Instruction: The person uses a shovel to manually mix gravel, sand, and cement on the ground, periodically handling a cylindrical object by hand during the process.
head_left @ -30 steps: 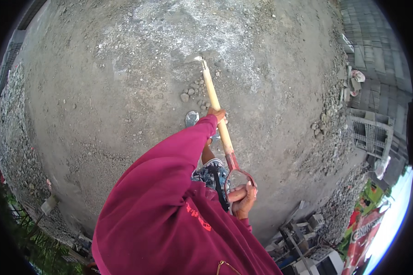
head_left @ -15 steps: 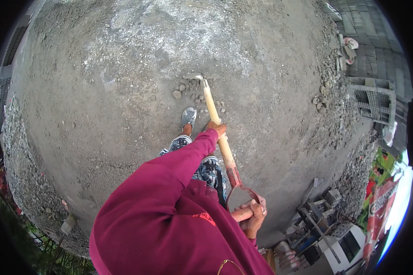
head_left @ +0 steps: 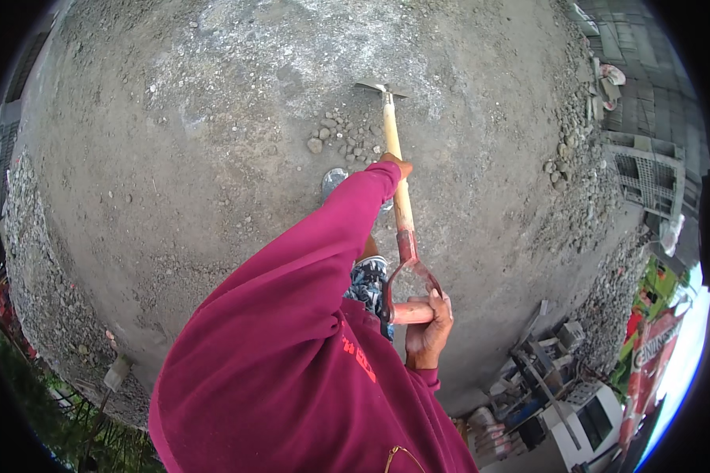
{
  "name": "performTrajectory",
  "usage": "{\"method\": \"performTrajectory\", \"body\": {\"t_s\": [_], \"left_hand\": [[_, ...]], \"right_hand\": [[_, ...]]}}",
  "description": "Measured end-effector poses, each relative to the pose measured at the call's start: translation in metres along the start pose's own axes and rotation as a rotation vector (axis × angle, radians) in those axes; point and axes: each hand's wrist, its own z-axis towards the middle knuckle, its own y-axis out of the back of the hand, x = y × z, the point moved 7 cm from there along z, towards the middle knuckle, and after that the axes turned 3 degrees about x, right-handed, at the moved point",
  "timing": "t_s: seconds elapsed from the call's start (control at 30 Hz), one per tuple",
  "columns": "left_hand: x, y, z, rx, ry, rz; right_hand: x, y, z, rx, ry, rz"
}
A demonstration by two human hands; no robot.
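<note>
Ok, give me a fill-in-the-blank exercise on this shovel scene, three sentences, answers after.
1. The right hand grips the D-shaped ____ at the top end of the shovel.
2. The left hand, in a maroon ____, holds the wooden shaft midway.
3. The blade rests on the grey ground just beyond a cluster of small ____.

Missing words: handle; sleeve; stones

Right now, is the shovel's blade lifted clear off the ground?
No, the shovel has its blade down on the grey ground beside small stones.
</note>
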Motion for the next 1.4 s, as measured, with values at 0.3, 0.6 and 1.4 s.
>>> {"method": "performTrajectory", "body": {"t_s": [0.3, 0.6, 1.4], "left_hand": [[0.046, -0.038, -0.1, 0.057, 0.128, -0.301], [0.143, 0.094, -0.082, -0.175, 0.141, -0.382], [0.307, -0.151, -0.267, -0.743, 0.456, -1.438]], "right_hand": [[0.074, 0.023, -0.012, 0.111, 0.146, -0.418], [0.185, -0.037, 0.029, 0.173, 0.661, -0.706], [0.299, -0.24, 0.106, 1.429, 0.584, -1.061]]}}
